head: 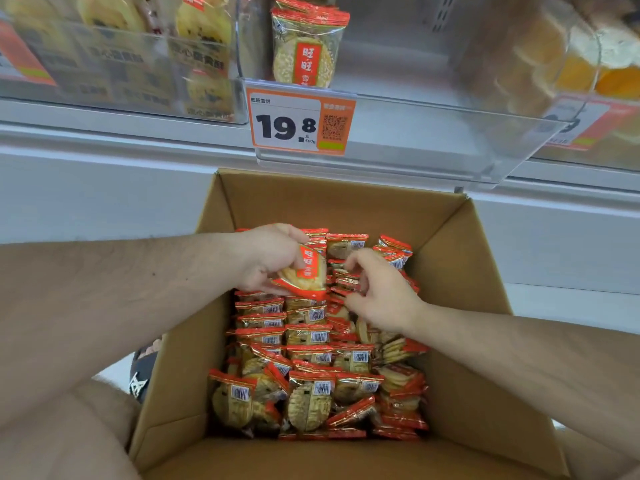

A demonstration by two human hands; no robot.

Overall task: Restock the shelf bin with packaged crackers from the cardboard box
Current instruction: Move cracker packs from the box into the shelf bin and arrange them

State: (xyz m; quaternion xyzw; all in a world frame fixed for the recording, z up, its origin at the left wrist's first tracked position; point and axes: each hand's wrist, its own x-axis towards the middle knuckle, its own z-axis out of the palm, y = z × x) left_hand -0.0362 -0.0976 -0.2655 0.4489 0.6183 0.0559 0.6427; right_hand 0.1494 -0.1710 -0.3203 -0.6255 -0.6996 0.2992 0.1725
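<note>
Head view: red-and-clear plastic packets of round pale crackers [311, 362] fill the open brown cardboard box [460, 271], stacked in rough rows, barcode sides mostly up. Left hand [273, 259] grips one packet, the held cracker packet [306, 271], lifted just above the rows with its red label facing up. Right hand [379, 289] hovers just beside it over the far rows, fingers curled down among the packets; whether it pinches one cannot be told. Above the box, the clear plastic shelf bin [433, 126] holds only a few packets, one standing cracker packet [304, 46] at its left end, the remainder of the bin bare. An orange-and-white price tag [301, 121] reading 19.8 hangs on the bin front. Neighbouring clear bins [121, 57] to the left hold other yellow snacks, blurred. Risks, as judged: slick film could slip from a one-handed grip on the lift to the bin; the bin's front lip could catch a packet and drop it behind the box; squeezing several at once could crack the brittle rounds; loose tossing could leave packets face-down or leaning into the neighbouring compartment.
</note>
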